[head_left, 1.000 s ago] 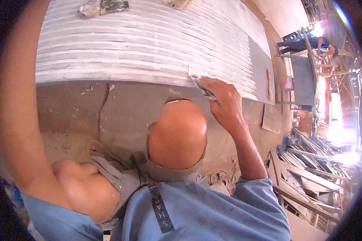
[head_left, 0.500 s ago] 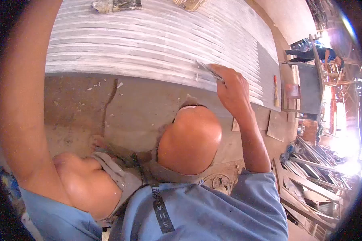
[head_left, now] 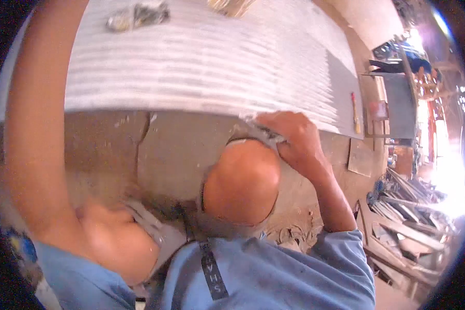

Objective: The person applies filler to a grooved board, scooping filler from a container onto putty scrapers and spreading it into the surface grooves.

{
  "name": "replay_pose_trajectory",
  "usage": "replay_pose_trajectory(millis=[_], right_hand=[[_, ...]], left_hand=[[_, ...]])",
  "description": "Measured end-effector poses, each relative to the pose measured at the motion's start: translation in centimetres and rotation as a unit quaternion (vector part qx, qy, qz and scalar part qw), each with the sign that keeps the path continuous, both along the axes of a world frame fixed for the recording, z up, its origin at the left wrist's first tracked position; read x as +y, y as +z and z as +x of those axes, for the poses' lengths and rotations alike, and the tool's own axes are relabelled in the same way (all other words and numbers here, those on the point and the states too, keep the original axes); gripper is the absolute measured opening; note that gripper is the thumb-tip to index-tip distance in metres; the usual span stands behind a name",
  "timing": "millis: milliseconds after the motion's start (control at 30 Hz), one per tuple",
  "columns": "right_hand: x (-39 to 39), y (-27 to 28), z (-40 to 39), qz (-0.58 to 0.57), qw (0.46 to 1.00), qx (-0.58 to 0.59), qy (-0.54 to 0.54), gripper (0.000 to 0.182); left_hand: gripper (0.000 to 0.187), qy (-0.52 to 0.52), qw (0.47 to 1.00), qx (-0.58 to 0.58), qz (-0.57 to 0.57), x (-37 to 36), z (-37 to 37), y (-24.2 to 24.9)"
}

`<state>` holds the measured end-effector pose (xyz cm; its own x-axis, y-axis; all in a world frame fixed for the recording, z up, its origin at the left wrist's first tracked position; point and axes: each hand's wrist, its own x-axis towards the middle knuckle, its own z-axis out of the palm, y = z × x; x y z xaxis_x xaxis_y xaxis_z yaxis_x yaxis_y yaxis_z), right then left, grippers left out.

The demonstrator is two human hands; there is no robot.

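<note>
My right hand (head_left: pixel 297 137) is closed around a putty-smeared flat scraper (head_left: pixel 267 134), its blade partly covered by my fingers. The scraper is at the near edge of a large grey panel (head_left: pixel 165 77), just above my bent knee. White paste lies across the panel in long ridged stripes, with a bare grey patch at the right end. My left forearm (head_left: pixel 39 129) stretches up along the left side, and the hand itself is out of the frame.
A red-and-yellow brush (head_left: pixel 355 113) lies at the panel's right end. Toward the far side rest a crumpled, smeared packet (head_left: pixel 139 16) and a tan bundle (head_left: pixel 231 6). Wood offcuts (head_left: pixel 408 217) are heaped at right. A person (head_left: pixel 411 61) in blue is beyond a grey table (head_left: pixel 398 103).
My right hand has drawn the scraper toward me, from over the striped surface to the panel's near edge. The view has shifted slightly, and the picture is blurrier.
</note>
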<state>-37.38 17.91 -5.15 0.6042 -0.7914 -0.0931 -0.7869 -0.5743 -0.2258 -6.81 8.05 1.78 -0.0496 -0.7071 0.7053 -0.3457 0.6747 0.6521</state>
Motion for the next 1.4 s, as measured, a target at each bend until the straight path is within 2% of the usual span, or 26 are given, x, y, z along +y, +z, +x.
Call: replay_pose_trajectory(millis=[67, 167, 200, 233, 300, 333, 367, 400, 433, 467, 500, 567, 667, 800, 833, 867, 900, 1000, 1067, 1267, 1333, 1400], right_hand=[[0.0, 0.2, -2.1, -0.023, 0.999, -0.025, 0.005, 0.048], [0.8, 1.3, -4.0, -0.006, 0.972, -0.199, -0.126, 0.043], [1.4, 2.2, -4.4, -0.02, 0.97, -0.201, -0.136, 0.043], [2.1, 3.3, -4.6, 0.027, 0.921, -0.266, -0.284, 0.036], [3.4, 3.1, -6.6, 0.025, 0.787, -0.46, -0.41, 0.027], [3.6, 2.3, -9.3, -0.026, 0.767, -0.474, -0.433, 0.029], [3.8, 1.6, -12.4, -0.076, 0.744, -0.483, -0.455, 0.031], [3.8, 1.4, -14.6, -0.143, 0.733, -0.428, -0.509, 0.034], [3.6, 1.0, -16.5, -0.208, 0.715, -0.366, -0.559, 0.039], [3.3, 0.1, -18.3, -0.212, 0.709, -0.365, -0.565, 0.039], [2.9, -1.3, -20.2, -0.26, 0.745, -0.297, -0.537, 0.039], [1.9, -5.7, -25.8, -0.315, 0.82, -0.152, -0.454, 0.045], [-1.5, -11.3, -30.9, -0.387, 0.82, -0.107, -0.407, 0.056], [-4.3, -13.7, -32.9, -0.376, 0.807, -0.09, -0.446, 0.065], [-4.5, -14.7, -33.4, -0.387, 0.808, -0.02, -0.443, 0.067], [-4.1, -15.8, -33.7, -0.393, 0.807, 0.051, -0.438, 0.069], [-3.4, -16.3, -33.4, -0.384, 0.807, 0.053, -0.445, 0.069], [-1.9, -15.5, -32.1, -0.406, 0.809, 0.052, -0.422, 0.069], [-0.9, -14.5, -31.5, -0.328, 0.811, 0.103, -0.472, 0.066], [3.4, -10.3, -33.4, -0.217, 0.863, 0.125, -0.438, 0.061], [1.4, -5.5, -32.2, -0.201, 0.849, 0.079, -0.483, 0.058], [-0.9, -5.5, -35.8, -0.17, 0.844, 0.098, -0.499, 0.056]], left_hand=[[0.035, 0.003, 1.0, 0.011, -0.007, -1.1, 0.6, 0.7], [0.035, 0.007, 0.999, 0.046, -0.004, -3.1, 1.0, 2.4], [0.035, 0.011, 0.998, 0.061, 0.0, -3.7, 1.5, 2.9], [0.035, 0.015, 0.997, 0.075, 0.005, -4.4, 2.1, 3.5], [0.035, 0.024, 0.992, 0.118, 0.022, -5.7, 2.8, 4.6], [0.035, 0.019, 0.988, 0.146, 0.044, -6.2, 3.4, 5.4], [0.049, 0.04, 0.998, -0.037, 0.043, -13.2, 9.6, 2.0], [0.049, 0.029, 0.998, -0.038, 0.043, -13.9, 9.0, 1.7], [0.051, -0.011, 0.998, 0.025, 0.06, -14.3, 8.2, 1.8], [0.054, -0.05, 0.992, 0.089, 0.076, -14.8, 7.4, 1.9], [0.056, -0.062, 0.995, 0.042, 0.068, -15.8, 6.6, 2.0], [0.053, -0.077, 0.993, 0.035, 0.084, -17.1, 5.2, 2.5], [0.047, -0.103, 0.984, 0.075, 0.125, -19.0, 3.8, 2.9], [0.039, -0.13, 0.945, 0.219, 0.205, -20.1, 1.7, 4.4], [0.041, -0.183, 0.959, 0.165, 0.139, -19.5, 1.1, 3.5], [0.041, -0.177, 0.969, 0.128, 0.114, -19.0, 0.7, 3.3], [0.041, -0.161, 0.977, 0.103, 0.099, -18.4, -1.0, 3.6], [0.041, -0.128, 0.988, 0.058, 0.056, -16.1, -4.2, 4.0], [0.042, -0.117, 0.992, 0.042, 0.033, -15.1, -5.3, 4.1], [0.043, -0.084, 0.996, 0.012, -0.023, -12.8, -6.6, 4.6], [0.043, -0.071, 0.997, 0.007, -0.035, -11.8, -7.0, 4.7], [0.043, -0.059, 0.997, 0.003, -0.048, -10.9, -7.7, 4.8]])
